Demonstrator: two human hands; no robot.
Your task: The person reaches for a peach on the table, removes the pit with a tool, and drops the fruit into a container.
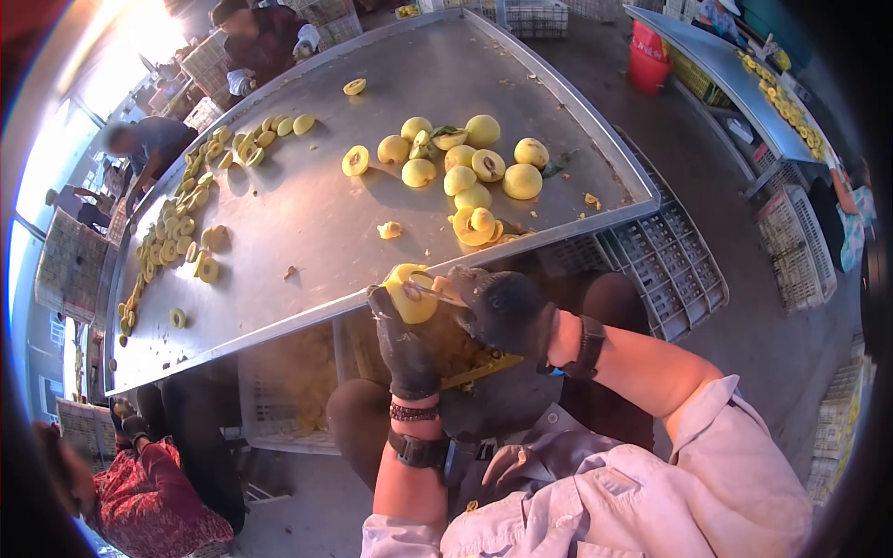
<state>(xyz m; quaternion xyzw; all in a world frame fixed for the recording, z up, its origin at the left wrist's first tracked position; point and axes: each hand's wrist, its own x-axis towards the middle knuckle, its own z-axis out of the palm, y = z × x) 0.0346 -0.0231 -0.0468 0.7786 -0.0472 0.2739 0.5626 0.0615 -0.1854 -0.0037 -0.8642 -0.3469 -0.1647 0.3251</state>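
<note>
In my gloved left hand is a yellow peach, held just off the table's near edge with the fingers wrapped round its lower side. My gloved right hand grips a small metal pitting tool; its thin curved loop lies against the peach's face. Just beyond, on the metal table, sits a cluster of whole peaches and cut ones, some with the brown pit showing. A peach half lies apart to the left. Cut pieces rest by the near rim.
Many peach halves run along the table's left side. Under the near edge stands a crate with scraps; another crate is at right. Co-workers sit around the table. A red bucket stands beyond.
</note>
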